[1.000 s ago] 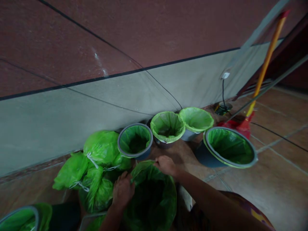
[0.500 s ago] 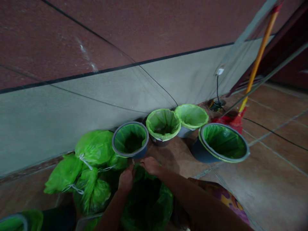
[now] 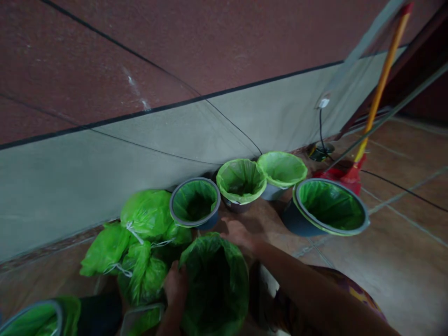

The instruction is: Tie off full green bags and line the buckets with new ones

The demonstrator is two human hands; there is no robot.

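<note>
In front of me stands a bin with a translucent green bin liner (image 3: 238, 275) spread over its rim; its inside is dark. My left hand (image 3: 176, 283) is closed on the liner at the left side of the rim. My right hand (image 3: 239, 233) is at the far right of the rim, fingers apart, with its lower edge against the liner. Just beyond is a grey-rimmed bin (image 3: 208, 224), lined in green as well. Tied green bags (image 3: 147, 214) are heaped to the left of my left hand.
Other lined bins stand by the wall: a dark one (image 3: 241, 203), a pale one (image 3: 275, 192) and a wide blue-grey one (image 3: 301, 221). At lower left lies another bin (image 3: 101, 312). A red dustpan (image 3: 350, 177) with a yellow handle and a black cable (image 3: 402, 189) are at right.
My hands, together at the far rim before, have parted. The left came down the left side and the right moved to the right, and the liner now lies wider open.
</note>
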